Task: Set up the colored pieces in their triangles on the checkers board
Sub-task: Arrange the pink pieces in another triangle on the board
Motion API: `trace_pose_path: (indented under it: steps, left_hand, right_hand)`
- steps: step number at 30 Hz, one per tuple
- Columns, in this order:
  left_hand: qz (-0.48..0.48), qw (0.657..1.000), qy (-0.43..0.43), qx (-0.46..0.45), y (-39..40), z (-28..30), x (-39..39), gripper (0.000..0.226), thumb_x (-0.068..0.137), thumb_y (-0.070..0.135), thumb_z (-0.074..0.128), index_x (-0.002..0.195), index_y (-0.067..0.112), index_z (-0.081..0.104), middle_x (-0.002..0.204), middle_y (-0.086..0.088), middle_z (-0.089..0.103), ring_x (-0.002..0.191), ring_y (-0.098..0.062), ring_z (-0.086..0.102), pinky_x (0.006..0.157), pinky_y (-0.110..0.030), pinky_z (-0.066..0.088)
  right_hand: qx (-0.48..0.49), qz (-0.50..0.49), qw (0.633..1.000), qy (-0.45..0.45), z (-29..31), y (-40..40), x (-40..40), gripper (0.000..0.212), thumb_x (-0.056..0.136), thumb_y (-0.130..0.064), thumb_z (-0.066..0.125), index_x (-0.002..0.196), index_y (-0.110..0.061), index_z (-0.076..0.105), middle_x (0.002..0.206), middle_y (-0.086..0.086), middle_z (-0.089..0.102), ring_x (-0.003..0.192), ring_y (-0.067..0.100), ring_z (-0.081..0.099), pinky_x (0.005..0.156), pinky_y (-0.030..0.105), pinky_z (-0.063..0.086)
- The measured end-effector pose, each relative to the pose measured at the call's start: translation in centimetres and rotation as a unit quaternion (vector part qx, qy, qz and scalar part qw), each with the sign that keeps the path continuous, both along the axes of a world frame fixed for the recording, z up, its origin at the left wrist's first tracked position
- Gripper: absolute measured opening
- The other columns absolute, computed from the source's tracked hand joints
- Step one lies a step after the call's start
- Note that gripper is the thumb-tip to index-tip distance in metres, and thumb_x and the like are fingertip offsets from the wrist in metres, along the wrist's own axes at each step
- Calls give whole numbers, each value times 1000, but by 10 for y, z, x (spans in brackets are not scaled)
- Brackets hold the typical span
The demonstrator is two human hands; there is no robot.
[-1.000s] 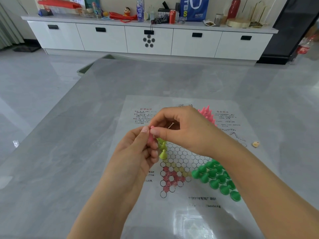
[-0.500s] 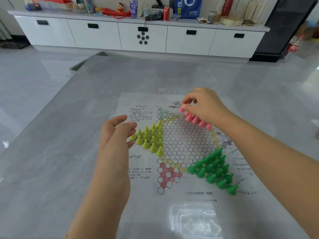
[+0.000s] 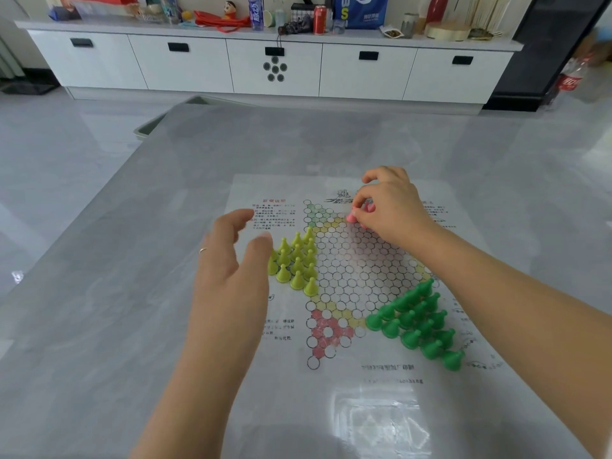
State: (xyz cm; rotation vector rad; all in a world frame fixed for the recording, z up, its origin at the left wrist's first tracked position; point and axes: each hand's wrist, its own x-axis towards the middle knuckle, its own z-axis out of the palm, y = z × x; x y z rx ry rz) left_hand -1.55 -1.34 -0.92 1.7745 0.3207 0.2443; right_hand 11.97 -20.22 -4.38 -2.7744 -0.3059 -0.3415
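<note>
Since a second ago the hands had parted. The left hand (image 3: 228, 276) hung relaxed and empty beside the yellow pieces (image 3: 296, 260). The right hand (image 3: 390, 207) had moved to the board's (image 3: 351, 273) far right triangle, fingers (image 3: 359, 198) pinched on a pink piece (image 3: 351, 217) at a cell. Likely the pink set was nearly placed. The hand hid most pink pieces; count unknown. Green pieces (image 3: 417, 323) filled the near right triangle.

a home living room: white sideboard (image 3: 265, 66) cluttered with drinks, toys and bags, glossy tiled floor (image 3: 66, 154)
</note>
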Motion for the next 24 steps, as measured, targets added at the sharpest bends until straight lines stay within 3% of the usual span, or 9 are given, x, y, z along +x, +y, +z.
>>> trace_pose_path:
  steps: [2,4,8,12,14,17,20,22,24]
  left_hand:
    - [-38,989,6,140,1,-3,-2,44,84,42,39,127,43,39,138,18,34,127,-6,31,98,-30,30]
    - [-69,963,17,260,1,-6,-3,60,81,49,34,139,39,25,153,12,12,140,-12,9,113,-42,16]
    - [-84,924,53,368,3,-14,-2,71,79,56,25,144,37,6,155,8,-10,140,-9,-18,114,-40,-6]
    - [-85,910,55,402,7,-19,-1,73,77,60,22,143,37,3,155,8,-13,139,-12,-22,113,-42,-9]
    - [-86,908,55,406,7,-20,-1,72,77,60,22,143,38,4,155,8,-13,139,-12,-22,113,-43,-9]
    - [-87,904,61,413,10,-21,0,72,77,59,23,143,38,4,155,7,-12,140,-12,-22,113,-43,-9]
    - [-96,908,63,402,12,-19,-2,69,80,56,27,144,36,6,156,5,-9,141,-13,-19,113,-43,-7]
    - [-106,916,56,384,12,-17,-3,70,80,55,28,144,35,9,156,4,-4,142,-12,-14,114,-42,-2]
    - [-109,924,38,364,10,-14,-3,70,78,54,30,143,34,13,156,3,3,142,-11,-7,115,-42,3]
  right_hand:
    - [-12,2,1000,2,1,-1,0,14,73,-32,71,77,-18,71,121,1,52,121,20,34,91,33,30]
    - [-16,2,1000,7,1,-2,0,15,73,-32,71,77,-18,70,122,1,52,121,19,33,91,34,30]
    - [-11,4,1000,5,0,-2,-1,14,73,-31,71,76,-18,70,121,1,52,121,19,34,90,33,29]
    - [-20,4,1000,8,0,-2,-1,15,75,-31,69,78,-16,70,120,2,52,120,19,34,92,33,30]
    - [-30,10,999,12,1,-2,-3,18,77,-29,67,89,-15,69,123,2,50,120,19,35,94,33,31]
    - [59,4,998,25,18,-5,-9,30,79,-22,66,109,-16,62,129,3,42,103,17,51,82,23,45]
    - [58,6,998,-35,48,-30,-18,19,84,-19,60,102,-16,65,121,5,51,111,19,46,91,19,28]
    - [46,-6,999,-28,60,-60,-29,16,86,-17,57,98,-15,66,107,6,61,98,17,53,88,24,34]
    - [17,-17,998,49,58,-92,-49,16,86,-16,57,99,-16,65,102,5,64,87,14,54,80,25,38]
